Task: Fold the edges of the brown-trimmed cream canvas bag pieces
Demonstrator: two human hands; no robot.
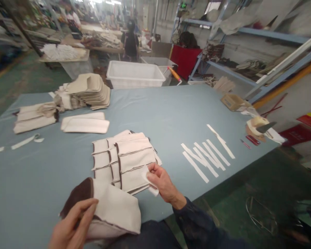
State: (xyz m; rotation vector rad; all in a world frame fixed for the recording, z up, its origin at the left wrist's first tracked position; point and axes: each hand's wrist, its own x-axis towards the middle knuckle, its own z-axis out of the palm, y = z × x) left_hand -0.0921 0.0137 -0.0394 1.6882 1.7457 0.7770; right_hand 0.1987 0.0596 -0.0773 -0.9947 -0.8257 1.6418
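Note:
My left hand (74,221) is at the lower left, its thumb and fingers pinched on the edge of a cream and dark brown fabric piece (116,207). This piece lies at the table's near edge, partly over my lap. My right hand (164,183) is closed on a short white strip (153,188), which hangs curled from the fingertips. Just behind the strip, a stack of cream fabric panels (137,152) with dark seams spreads over the blue-grey table (158,114). Several white strips (197,167) lie to the right, some crossing each other.
Stacked beige pieces (90,90), a bundled panel (36,117) and flat cream pieces (85,123) sit at the left. Beyond the far edge stands a white bin (136,74). A cardboard box (232,102), tape and small tools (252,140) are at the right. A person (131,41) stands farther back.

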